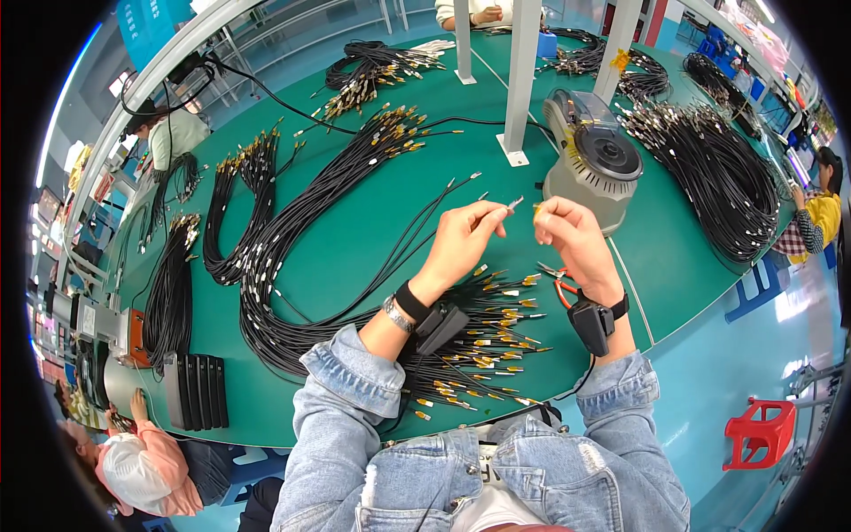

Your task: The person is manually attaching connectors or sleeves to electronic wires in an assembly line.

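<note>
My left hand is closed in a pinch on a black cable, whose silvery connector end sticks out past the fingertips. Just right of it, my right hand pinches a small piece of yellow tape; a narrow gap separates the two hands. Behind the right hand stands a grey automatic tape dispenser with a round dark top. Under my wrists lies a large bundle of black cables, its near ends wrapped in yellow. Orange-handled cutters lie beside my right wrist, partly hidden.
More black cable bundles lie on the green table at left, at the back and at right. White metal posts rise from the tabletop. A stack of black cases is at the near left. Other people work around the table; a red stool stands right.
</note>
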Available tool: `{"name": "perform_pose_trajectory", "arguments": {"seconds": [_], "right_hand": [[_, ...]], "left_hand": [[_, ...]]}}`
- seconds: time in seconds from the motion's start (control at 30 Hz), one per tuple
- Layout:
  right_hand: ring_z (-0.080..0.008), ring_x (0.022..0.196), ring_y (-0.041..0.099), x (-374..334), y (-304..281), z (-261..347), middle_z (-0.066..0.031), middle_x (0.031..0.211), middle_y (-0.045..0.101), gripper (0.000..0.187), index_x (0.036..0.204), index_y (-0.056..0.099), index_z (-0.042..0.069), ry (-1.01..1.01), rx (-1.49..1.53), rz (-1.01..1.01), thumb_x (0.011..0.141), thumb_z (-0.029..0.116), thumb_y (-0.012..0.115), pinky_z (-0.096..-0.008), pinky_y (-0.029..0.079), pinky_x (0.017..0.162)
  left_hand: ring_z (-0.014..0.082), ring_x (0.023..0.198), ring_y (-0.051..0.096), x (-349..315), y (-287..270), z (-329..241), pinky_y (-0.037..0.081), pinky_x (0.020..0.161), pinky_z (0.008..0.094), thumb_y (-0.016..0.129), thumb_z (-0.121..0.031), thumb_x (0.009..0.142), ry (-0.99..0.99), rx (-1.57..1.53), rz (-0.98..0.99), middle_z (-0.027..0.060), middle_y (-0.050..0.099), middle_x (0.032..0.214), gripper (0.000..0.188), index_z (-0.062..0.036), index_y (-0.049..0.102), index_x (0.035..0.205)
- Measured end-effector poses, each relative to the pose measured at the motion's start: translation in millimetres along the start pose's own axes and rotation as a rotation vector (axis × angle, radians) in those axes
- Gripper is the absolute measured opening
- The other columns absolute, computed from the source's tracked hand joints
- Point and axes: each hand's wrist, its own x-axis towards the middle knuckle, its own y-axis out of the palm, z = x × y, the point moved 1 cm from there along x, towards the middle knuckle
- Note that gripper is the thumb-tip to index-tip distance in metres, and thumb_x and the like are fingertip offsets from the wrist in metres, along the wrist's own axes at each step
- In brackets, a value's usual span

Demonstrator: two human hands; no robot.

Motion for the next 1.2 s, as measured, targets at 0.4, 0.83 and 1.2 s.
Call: {"name": "perform_pose_trajectory", "arguments": {"seconds": [0.4, 0.83, 1.2], "right_hand": [[-0.0029, 0.063, 0.043, -20, 21, 9, 0.0050, 0.070, 0.053, 0.011, 0.079, 0.060, 0.003, 0.125, -0.120, 0.050, 0.083, 0.013, 0.062, -0.0193, 0.034, 0.057], [-0.0018, 0.057, 0.035, -20, 23, 8, 0.0052, 0.070, 0.052, 0.010, 0.078, 0.060, 0.002, 0.202, -0.073, 0.032, 0.082, 0.011, 0.064, -0.0192, 0.024, 0.050], [-0.0018, 0.059, 0.037, -21, 26, 9, 0.0049, 0.071, 0.053, 0.011, 0.080, 0.061, 0.001, 0.175, -0.094, 0.017, 0.082, 0.011, 0.064, -0.0192, 0.026, 0.051]], "left_hand": [[0.0192, 0.054, 0.058, -28, 4, -33, 0.045, 0.046, 0.0280, 0.071, -0.001, 0.072, 0.629, 0.617, -0.333, 0.0056, 0.060, 0.067, 0.017, -0.0042, 0.065, 0.087], [0.0184, 0.055, 0.059, -30, 1, -30, 0.045, 0.046, 0.0270, 0.072, -0.002, 0.070, 0.664, 0.636, -0.303, 0.0051, 0.062, 0.068, 0.020, -0.0043, 0.063, 0.088], [0.0166, 0.051, 0.057, -31, 2, -29, 0.043, 0.043, 0.0265, 0.073, -0.002, 0.071, 0.656, 0.636, -0.322, 0.0044, 0.060, 0.064, 0.026, -0.0045, 0.062, 0.094]]}}
